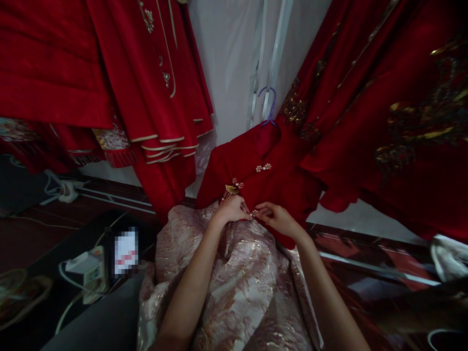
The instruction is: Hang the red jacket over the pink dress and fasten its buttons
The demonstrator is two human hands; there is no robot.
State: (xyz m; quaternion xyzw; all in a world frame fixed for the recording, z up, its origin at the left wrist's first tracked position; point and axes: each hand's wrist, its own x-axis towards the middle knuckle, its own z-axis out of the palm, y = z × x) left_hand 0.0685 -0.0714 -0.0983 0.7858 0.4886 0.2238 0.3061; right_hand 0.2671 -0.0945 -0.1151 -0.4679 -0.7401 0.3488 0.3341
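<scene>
A red jacket (pixel 234 158) on a purple hanger (pixel 271 109) leans against the white wall, its lower part over pale pink brocade fabric (pixel 248 263). At its lower front, my left hand (pixel 233 208) pinches the cloth edge by a small pearl-beaded button (pixel 253 213). From the other side, my right hand (pixel 277 217) is closed with its fingertips on that same button. Just above my left hand sits a gold fan-shaped brooch (pixel 231 190) with hanging strands. Another pearl-beaded button (pixel 263 167) is higher up, near the collar. My fingers partly hide the button between them.
Red garments with pale trim (pixel 157 97) hang at the left, and embroidered red garments (pixel 365 122) hang at the right. A dark table (pixel 44 253) on the left holds a power strip (pixel 94 275) with a charger and white cables, beside a blurred-out white item (pixel 125 251).
</scene>
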